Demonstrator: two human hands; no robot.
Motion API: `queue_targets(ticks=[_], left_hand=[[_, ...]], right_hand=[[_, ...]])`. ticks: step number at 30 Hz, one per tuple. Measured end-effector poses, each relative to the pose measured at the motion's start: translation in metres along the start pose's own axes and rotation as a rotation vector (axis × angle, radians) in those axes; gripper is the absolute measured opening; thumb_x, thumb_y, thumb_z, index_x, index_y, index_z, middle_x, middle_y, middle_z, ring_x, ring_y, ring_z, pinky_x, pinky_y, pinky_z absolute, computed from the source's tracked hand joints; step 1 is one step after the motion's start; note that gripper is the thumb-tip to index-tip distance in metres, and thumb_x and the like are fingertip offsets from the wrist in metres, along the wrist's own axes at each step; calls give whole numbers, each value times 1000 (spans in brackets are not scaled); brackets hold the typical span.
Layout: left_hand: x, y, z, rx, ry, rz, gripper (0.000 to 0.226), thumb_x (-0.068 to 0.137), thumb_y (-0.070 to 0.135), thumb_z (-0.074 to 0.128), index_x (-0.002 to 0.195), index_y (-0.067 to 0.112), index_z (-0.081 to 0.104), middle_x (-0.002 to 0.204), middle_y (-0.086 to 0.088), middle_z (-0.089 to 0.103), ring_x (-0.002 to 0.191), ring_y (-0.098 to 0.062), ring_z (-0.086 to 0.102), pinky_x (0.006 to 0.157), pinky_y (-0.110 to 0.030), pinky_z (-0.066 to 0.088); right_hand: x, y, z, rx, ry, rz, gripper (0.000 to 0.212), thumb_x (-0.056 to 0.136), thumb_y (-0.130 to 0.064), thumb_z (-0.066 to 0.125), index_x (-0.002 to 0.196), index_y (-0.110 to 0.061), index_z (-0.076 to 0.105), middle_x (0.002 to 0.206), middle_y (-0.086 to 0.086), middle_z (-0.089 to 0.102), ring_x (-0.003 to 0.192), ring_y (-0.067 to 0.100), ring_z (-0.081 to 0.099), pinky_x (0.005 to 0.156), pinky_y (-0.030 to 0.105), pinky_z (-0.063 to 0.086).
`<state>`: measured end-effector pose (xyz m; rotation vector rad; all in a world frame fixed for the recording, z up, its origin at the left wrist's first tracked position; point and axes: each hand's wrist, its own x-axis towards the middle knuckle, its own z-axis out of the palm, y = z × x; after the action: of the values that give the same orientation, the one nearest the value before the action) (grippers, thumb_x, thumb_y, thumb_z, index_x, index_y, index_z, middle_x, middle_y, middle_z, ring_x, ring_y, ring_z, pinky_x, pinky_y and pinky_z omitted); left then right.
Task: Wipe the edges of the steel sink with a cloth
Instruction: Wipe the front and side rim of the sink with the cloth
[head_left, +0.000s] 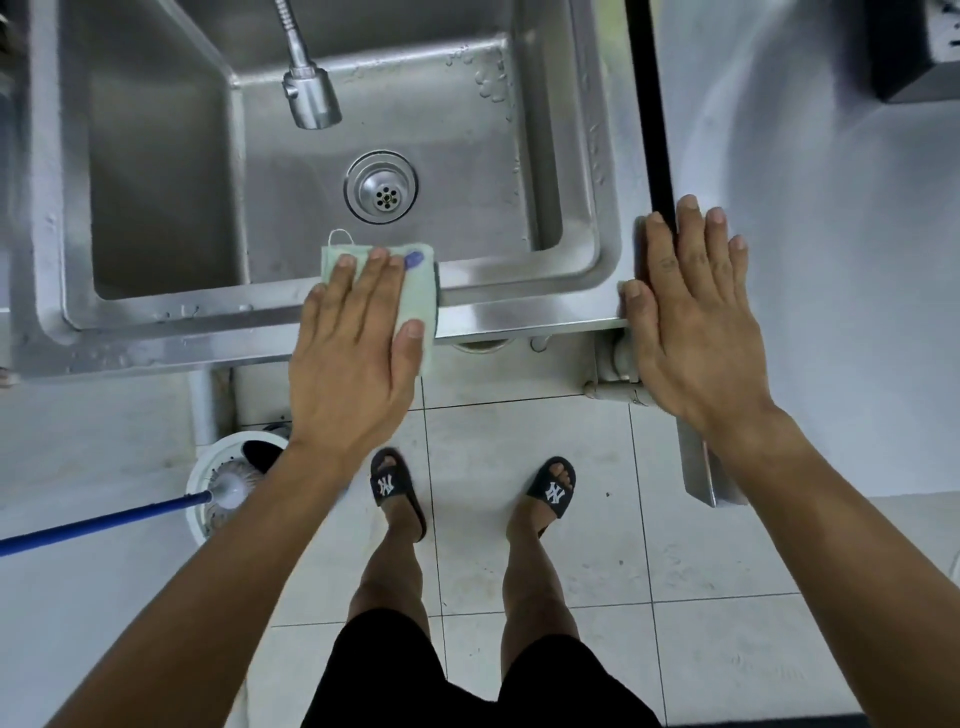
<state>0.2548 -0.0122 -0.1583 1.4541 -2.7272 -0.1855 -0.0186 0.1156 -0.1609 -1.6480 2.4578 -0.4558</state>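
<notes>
1. Slipping is the main risk on the wet front rim of the brushed steel double-basin sink (182, 332): the pale green folded cloth (415, 296) lies half over the basin lip under the flat left hand (353, 353), fingers straight, nothing gripped, so a hard sideways push could drop it into the basin.
2. Grey steel tabletop (831, 260) to the right carries the right hand (696, 322), spread flat across the dark gap at the sink's corner, holding nothing; it stands in the cloth's way along that rim.
3. White round bucket with a blue-handled brush (228, 488) stands near the left foot, a likely trip.
4. Flexible steel tap head (311, 98) hangs over the basin, well apart from the cloth.
</notes>
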Motion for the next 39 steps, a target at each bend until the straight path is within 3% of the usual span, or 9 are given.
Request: queue_targets(ticks=[5, 9, 13, 17, 23, 27, 30, 34, 39], left_hand=[[23, 76, 12, -81, 7, 50, 58, 108, 36, 24, 158, 10, 39, 165, -9, 37, 156, -33, 28, 128, -51, 17], [12, 28, 9, -55, 17, 180, 58, 110, 39, 24, 158, 10, 39, 165, -8, 37, 155, -30, 30, 127, -47, 22], [-10, -58, -3, 3, 19, 48, 62, 110, 43, 17, 160, 11, 36, 165, -9, 37, 156, -29, 28, 127, -49, 20], [-3, -20, 4, -6, 102, -152, 59, 108, 35, 24, 157, 8, 40, 164, -10, 39, 155, -32, 28, 129, -49, 15], [3, -32, 1, -39, -2, 196, 58, 110, 40, 25, 158, 10, 39, 164, -10, 39, 155, -31, 30, 127, -48, 21], [-19, -119, -15, 11, -5, -15, 61, 110, 42, 17, 161, 13, 33, 167, -7, 34, 157, -28, 24, 129, -45, 15], [-14, -101, -11, -8, 52, -185, 61, 107, 36, 21, 160, 11, 34, 166, -9, 34, 157, -32, 24, 128, -47, 11], [1, -33, -1, -62, 46, 23, 58, 106, 34, 29, 158, 11, 41, 164, -8, 40, 154, -34, 31, 127, -51, 20], [-18, -96, -7, -31, 6, 202, 57, 110, 39, 28, 159, 11, 38, 165, -8, 37, 156, -29, 29, 128, -47, 20]], right_hand=[[8, -65, 15, 47, -61, -252, 57, 112, -31, 25, 162, -5, 23, 171, 16, 17, 160, 32, 9, 131, 46, 4], [16, -64, 28, 23, -52, -179, 57, 111, -32, 24, 159, -2, 31, 168, 17, 27, 158, 32, 18, 131, 45, 8], [14, -64, 30, -28, -52, -204, 57, 111, -31, 25, 159, -1, 32, 168, 18, 26, 158, 34, 17, 131, 47, 6], [19, -96, 39, 55, -68, -242, 53, 110, -29, 31, 156, -3, 40, 165, 15, 34, 157, 32, 23, 131, 46, 9], [21, -112, 52, -6, -8, -305, 50, 111, -28, 34, 154, -5, 44, 161, 14, 42, 152, 34, 35, 128, 50, 20], [21, -114, 52, -48, -5, -308, 51, 112, -29, 32, 156, -5, 41, 163, 14, 39, 154, 35, 30, 129, 51, 17], [20, -132, 59, -77, 5, -271, 53, 112, -30, 28, 155, -3, 41, 164, 16, 36, 155, 38, 27, 129, 54, 14], [21, -155, 69, -68, 22, -234, 53, 112, -31, 26, 156, -6, 41, 164, 14, 36, 154, 38, 30, 128, 54, 17], [18, -148, 60, -76, -30, -365, 52, 112, -30, 32, 158, -8, 38, 166, 13, 32, 156, 34, 25, 128, 54, 17]])
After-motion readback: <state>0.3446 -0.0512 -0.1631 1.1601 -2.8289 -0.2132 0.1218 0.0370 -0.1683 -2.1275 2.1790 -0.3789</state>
